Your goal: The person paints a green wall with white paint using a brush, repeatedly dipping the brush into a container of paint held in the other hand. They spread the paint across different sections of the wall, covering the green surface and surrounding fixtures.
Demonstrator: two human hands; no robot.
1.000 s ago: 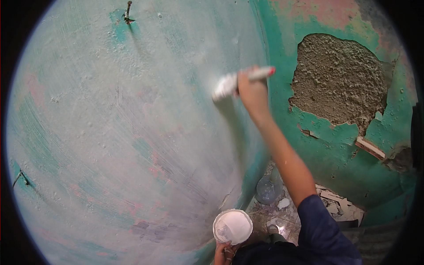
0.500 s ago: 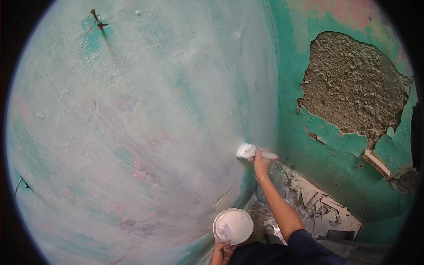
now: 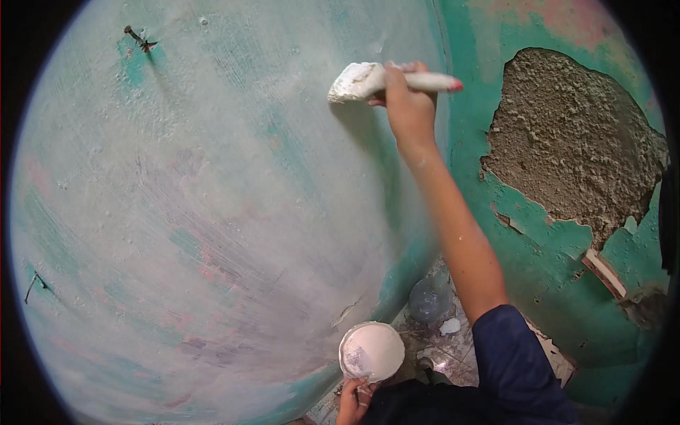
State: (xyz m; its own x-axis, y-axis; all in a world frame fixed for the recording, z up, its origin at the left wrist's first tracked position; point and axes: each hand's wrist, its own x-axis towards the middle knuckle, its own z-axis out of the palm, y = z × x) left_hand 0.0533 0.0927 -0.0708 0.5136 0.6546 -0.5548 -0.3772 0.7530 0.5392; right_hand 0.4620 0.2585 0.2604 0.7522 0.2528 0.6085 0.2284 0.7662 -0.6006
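Observation:
My right hand [image 3: 405,99] is raised high and grips a paintbrush [image 3: 386,80] with a red-tipped handle; its white-loaded bristles press against the whitewashed green wall [image 3: 212,198] near the corner. My right arm in a dark blue sleeve [image 3: 513,361] stretches up from the lower right. At the bottom of the view my left hand [image 3: 352,400] holds a round white bowl of paint [image 3: 371,350] from below.
The adjoining green wall [image 3: 524,241] on the right has a large patch of bare rough plaster [image 3: 567,134]. A nail [image 3: 138,39] sticks out high on the left, another nail [image 3: 34,283] low left. A plastic bottle [image 3: 428,301] and rubble lie on the floor.
My right hand has swept the brush up the wall from low near the corner to high. The bowl in my left hand has barely moved.

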